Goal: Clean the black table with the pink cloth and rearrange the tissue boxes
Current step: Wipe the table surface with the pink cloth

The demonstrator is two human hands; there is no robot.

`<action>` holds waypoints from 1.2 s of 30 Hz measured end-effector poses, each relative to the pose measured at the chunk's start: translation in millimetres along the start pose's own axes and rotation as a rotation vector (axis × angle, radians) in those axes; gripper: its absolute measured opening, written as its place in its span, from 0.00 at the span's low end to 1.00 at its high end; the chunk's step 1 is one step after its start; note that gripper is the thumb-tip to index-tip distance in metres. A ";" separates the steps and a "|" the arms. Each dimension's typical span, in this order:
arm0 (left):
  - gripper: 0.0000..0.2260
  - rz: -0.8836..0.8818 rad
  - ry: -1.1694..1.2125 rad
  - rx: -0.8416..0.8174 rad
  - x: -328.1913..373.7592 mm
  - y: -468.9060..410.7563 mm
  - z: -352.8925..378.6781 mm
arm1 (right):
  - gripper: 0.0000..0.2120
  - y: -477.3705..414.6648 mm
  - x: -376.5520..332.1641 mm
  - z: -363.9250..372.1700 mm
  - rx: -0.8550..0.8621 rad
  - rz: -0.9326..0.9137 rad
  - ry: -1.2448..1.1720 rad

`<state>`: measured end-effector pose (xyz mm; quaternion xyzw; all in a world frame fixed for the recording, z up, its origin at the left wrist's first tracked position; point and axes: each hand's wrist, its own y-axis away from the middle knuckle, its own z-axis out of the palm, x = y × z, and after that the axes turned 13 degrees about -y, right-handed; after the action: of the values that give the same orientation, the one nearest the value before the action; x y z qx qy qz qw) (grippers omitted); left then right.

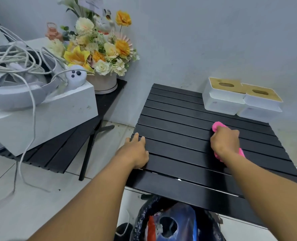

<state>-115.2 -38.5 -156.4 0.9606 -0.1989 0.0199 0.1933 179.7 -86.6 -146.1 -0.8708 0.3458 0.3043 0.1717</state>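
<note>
On the black table (187, 129), my right hand (225, 141) presses the bunched pink cloth (217, 126) down, just in front of the tissue boxes (240, 98) at its far right corner; my left hand (135, 150) lies spread, bracing its left edge. Wiping farther back could knock those boxes.

Slatted black table (175, 119); two tissue boxes (241, 98), pink cloth (217, 126) on top.

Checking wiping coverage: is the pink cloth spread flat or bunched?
Bunched: the pink cloth pokes out both sides of the right hand.
</note>
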 end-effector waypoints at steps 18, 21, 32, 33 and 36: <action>0.30 0.045 0.031 -0.044 -8.2 -2.9 -4.1 | 0.08 91.8 -43.2 78.3 -0.343 -0.981 0.055; 0.29 0.050 0.026 -0.048 -7.5 -0.8 -5.4 | 0.11 126.5 -35.2 62.3 -0.389 -1.076 0.054; 0.31 0.045 0.133 -0.051 -17.2 4.4 -4.8 | 0.11 102.7 -45.6 36.7 -0.301 -0.780 -0.136; 0.31 0.033 0.142 -0.060 -17.3 5.1 -4.3 | 0.08 83.2 -52.9 42.2 -0.254 -0.725 -0.104; 0.32 -0.008 0.167 -0.098 -18.7 5.0 -3.4 | 0.08 36.7 -75.3 57.7 -0.231 -0.585 -0.026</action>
<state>-134.2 -34.5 -153.5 0.9457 -0.1791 0.0894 0.2560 86.7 -45.4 -144.2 -0.9432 0.0413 0.2904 0.1562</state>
